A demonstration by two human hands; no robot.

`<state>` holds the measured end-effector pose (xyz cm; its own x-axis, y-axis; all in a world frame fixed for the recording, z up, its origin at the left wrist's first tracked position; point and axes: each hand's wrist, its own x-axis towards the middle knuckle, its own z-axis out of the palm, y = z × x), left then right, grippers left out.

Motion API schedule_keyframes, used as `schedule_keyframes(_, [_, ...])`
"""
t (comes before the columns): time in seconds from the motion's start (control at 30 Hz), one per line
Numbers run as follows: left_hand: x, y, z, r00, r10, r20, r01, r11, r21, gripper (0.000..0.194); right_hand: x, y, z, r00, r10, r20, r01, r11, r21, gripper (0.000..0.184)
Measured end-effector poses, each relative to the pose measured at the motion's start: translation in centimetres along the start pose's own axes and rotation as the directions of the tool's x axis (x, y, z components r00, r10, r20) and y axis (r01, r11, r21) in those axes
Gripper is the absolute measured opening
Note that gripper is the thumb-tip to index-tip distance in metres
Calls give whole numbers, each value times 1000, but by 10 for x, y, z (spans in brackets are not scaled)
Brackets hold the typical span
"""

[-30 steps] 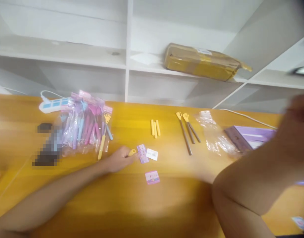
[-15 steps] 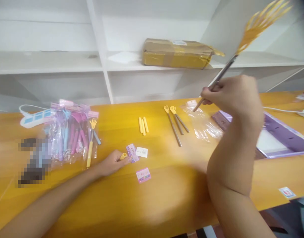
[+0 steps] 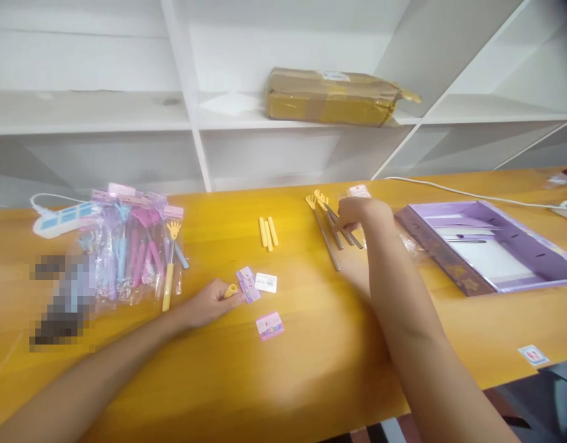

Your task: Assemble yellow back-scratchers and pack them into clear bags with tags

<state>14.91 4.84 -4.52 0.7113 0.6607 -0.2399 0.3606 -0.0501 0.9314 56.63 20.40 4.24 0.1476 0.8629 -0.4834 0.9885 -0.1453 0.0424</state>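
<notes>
My left hand (image 3: 215, 304) rests on the table, its fingers wrapped round a short yellow tube-like handle (image 3: 230, 290) whose open end shows. Beside its fingertips lie a purple printed card (image 3: 249, 284) and a white label card (image 3: 266, 283). Lower down is a pink printed card (image 3: 269, 326). My right hand (image 3: 359, 212) is down at a group of metal-rod back scratchers with yellow claw heads (image 3: 321, 198), fingers closed on one rod; the fingertips are partly hidden. Another back scratcher (image 3: 327, 240) lies just left of the group. Several yellow handles (image 3: 268, 234) lie between my hands.
Bagged pink, blue and purple back scratchers (image 3: 135, 246) lie at left, with a yellow-handled one (image 3: 168, 271) on top, near a power strip (image 3: 66, 219). A purple box (image 3: 458, 258) sits at right, a cable (image 3: 440, 184) behind it. A taped carton (image 3: 333, 98) stands on the shelf.
My right hand has come down and left from its raised position, bringing the yellow-headed back scratcher to the others on the table. The purple box is now less covered. My left hand stays put.
</notes>
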Motion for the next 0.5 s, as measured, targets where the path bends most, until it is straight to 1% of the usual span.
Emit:
schedule_keyframes(0.1, [0,1,0,1000,10,7,-10,1000,11,60,0,0,-1,992,56,111,-58,998,14,47])
schedule_keyframes(0.17, [1,1,-1,1000,18,13,-18,1000,10,59,-5,-5,-6,993,65,98,-66,998,10,52])
schedule_keyframes(0.23, [1,1,-1,1000,21,15,-21,1000,7,59,-13,-14,-11,998,36,58,-36,999,-11,50])
schedule_keyframes(0.3, [1,0,0,1000,21,10,-21,1000,0,58,-24,-26,-16,1000,-25,18,26,999,-42,44])
schedule_keyframes(0.37, [1,1,0,1000,30,2,-30,1000,-5,58,-39,-42,-18,993,-113,-22,111,991,-72,37])
schedule_keyframes(0.43, [0,1,0,999,49,-13,-50,999,-13,57,-57,-62,-16,972,-229,-61,223,970,-94,33])
schedule_keyframes(0.5, [0,1,0,997,70,-32,-71,997,-29,56,-76,-86,-8,933,-355,-55,348,931,-112,39])
